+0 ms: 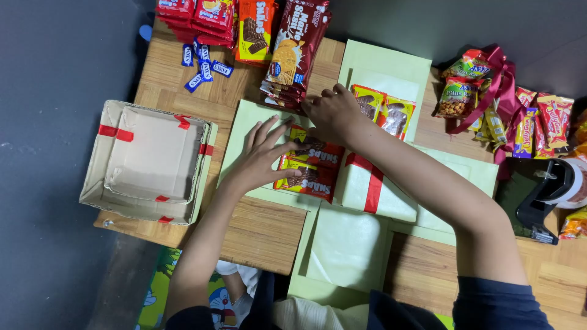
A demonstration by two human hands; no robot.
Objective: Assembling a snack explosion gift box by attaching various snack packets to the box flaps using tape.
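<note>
My left hand (260,156) lies flat, fingers spread, on the left end of two red-and-yellow wafer packs (312,168) resting on pale green paper (241,131). My right hand (330,110) reaches over them, fingers curled against the lower end of a stack of dark red biscuit packs (293,52). Beside the wafer packs sits a pale green wrapped box with a red ribbon (367,183). Two small red-and-yellow snack packs (382,110) lie just right of my right hand.
An open cardboard box lid with red tape (150,162) sits at the table's left. Blue candies (202,67) and red packs (195,15) lie at the back. Snack bags with red ribbon (489,91) and a black tape dispenser (547,195) are on the right.
</note>
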